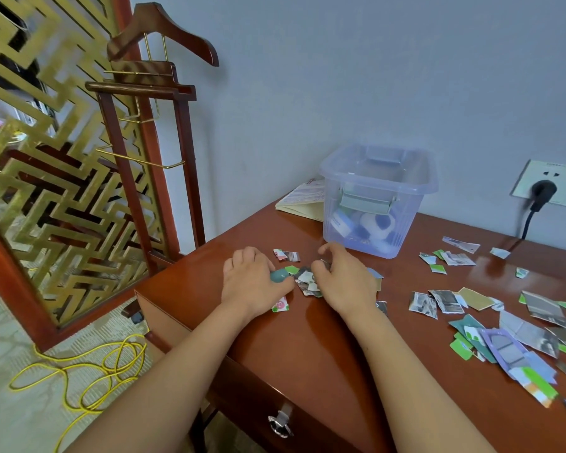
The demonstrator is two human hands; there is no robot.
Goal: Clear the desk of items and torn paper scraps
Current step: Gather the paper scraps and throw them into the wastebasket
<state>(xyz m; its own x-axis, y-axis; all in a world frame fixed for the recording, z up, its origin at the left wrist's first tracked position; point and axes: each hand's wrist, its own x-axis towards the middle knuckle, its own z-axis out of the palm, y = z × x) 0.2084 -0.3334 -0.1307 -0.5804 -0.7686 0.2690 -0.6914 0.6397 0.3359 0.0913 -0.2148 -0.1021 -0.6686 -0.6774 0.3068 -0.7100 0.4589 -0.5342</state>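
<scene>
Both forearms reach in over the desk [307,348] edge. Left hand [252,282]: fingers curled, thumb and fingertips pinching one small teal piece [278,275]. Right hand [347,279]: fingers bent down, gripping a heap of scraps [307,284] that lies on the desk between my hands, partly hidden under my fingers. Further torn scraps [504,322] litter the right side, too overlapped to count, some cut off at the frame edge. One clear plastic box [378,197] stands behind my hands, contents blurred. One notebook [303,199] lies half hidden behind it.
</scene>
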